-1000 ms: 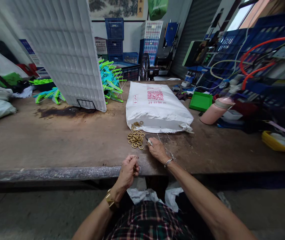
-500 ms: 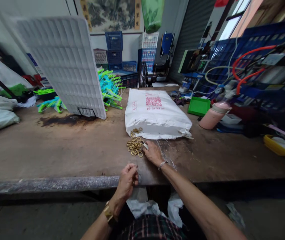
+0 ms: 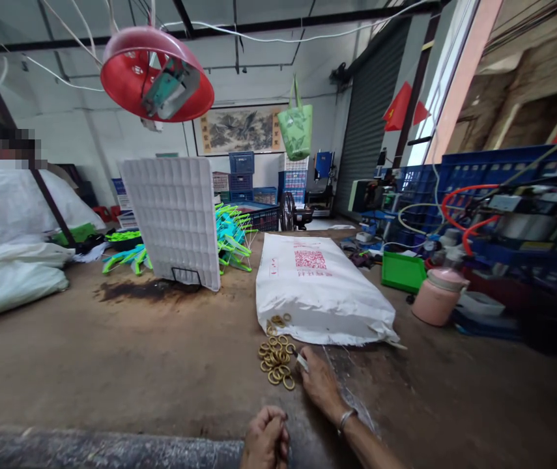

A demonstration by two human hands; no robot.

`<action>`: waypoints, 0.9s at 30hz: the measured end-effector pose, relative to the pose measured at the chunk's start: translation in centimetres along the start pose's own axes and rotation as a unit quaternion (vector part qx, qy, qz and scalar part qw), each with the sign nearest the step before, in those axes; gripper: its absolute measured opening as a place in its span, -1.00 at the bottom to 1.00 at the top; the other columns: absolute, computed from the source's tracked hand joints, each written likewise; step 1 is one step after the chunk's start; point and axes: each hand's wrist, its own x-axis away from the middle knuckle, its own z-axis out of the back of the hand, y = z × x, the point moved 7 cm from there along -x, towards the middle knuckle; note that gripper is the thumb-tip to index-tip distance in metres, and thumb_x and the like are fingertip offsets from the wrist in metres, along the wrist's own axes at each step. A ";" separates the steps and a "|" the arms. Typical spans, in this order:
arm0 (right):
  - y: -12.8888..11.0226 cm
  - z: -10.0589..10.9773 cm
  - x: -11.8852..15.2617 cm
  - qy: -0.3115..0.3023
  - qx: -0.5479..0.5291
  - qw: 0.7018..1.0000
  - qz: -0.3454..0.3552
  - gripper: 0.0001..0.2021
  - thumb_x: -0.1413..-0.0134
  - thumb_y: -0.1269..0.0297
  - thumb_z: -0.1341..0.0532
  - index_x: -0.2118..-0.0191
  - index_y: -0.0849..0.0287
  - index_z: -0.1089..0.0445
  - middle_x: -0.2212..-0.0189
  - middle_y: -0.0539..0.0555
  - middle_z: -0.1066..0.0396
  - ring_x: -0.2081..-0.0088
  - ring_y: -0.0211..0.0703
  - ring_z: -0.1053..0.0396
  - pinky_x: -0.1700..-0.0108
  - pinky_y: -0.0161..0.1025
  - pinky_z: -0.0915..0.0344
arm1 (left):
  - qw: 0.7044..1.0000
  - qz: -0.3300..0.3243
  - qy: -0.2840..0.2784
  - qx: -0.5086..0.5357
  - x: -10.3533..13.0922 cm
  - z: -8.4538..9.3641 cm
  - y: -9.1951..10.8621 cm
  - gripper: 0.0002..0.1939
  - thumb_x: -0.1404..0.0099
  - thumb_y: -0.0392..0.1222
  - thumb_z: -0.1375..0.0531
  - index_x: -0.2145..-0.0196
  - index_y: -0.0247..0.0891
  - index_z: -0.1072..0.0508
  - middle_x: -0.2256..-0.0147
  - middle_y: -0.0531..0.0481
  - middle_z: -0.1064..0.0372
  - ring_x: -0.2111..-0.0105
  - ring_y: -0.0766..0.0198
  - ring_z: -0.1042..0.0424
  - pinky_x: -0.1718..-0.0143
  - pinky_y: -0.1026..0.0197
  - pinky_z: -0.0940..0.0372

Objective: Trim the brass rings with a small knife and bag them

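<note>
Brass rings lie just beside right hand's grip.

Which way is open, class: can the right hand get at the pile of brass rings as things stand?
Probably yes. The right hand rests on the table right beside the brass rings, fingertips at the pile's edge, with nothing between them.

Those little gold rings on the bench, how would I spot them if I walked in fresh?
Start at the big white sack lying flat on the brown workbench. Just off its near left corner sits a small heap of brass-coloured rings, with the person's right hand touching its edge. Nothing else nearby is shiny, round and gold.
</note>
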 end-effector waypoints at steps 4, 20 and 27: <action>-0.4 0.6 2.4 -0.011 -0.087 0.995 0.042 -0.80 -0.11 0.31 0.07 0.33 0.16 -0.27 0.43 0.07 -0.37 0.39 -0.15 -0.30 0.33 -0.26 -0.14 | 0.998 0.004 0.027 -0.057 1.1 -0.3 1.0 -0.35 0.21 0.34 -0.20 0.35 -0.24 -0.23 0.68 0.21 -0.14 0.78 0.49 -0.01 0.76 0.39 0.19; -4.8 2.6 8.1 -0.070 -0.281 0.957 -0.013 -0.81 -0.06 0.23 0.00 0.48 0.17 -0.21 0.57 -0.06 -0.19 0.49 -0.31 -0.14 0.41 -0.34 -0.06 | 0.957 -0.164 0.005 -0.238 5.6 -2.5 5.6 -0.72 -0.13 0.01 -0.14 0.47 -0.30 -0.36 0.62 0.13 -0.18 0.60 0.42 -0.13 0.53 0.35 -0.08; -3.7 0.3 9.1 -0.164 -0.408 0.886 -0.147 -0.70 -0.01 0.10 -0.01 0.59 0.17 -0.19 0.73 -0.13 -0.09 0.67 -0.38 0.03 0.59 -0.36 0.07 | 0.908 -0.264 0.001 -0.324 6.5 -3.3 6.7 -0.82 -0.20 -0.15 -0.09 0.39 -0.27 -0.44 0.49 0.04 -0.37 0.46 0.34 -0.29 0.37 0.30 -0.17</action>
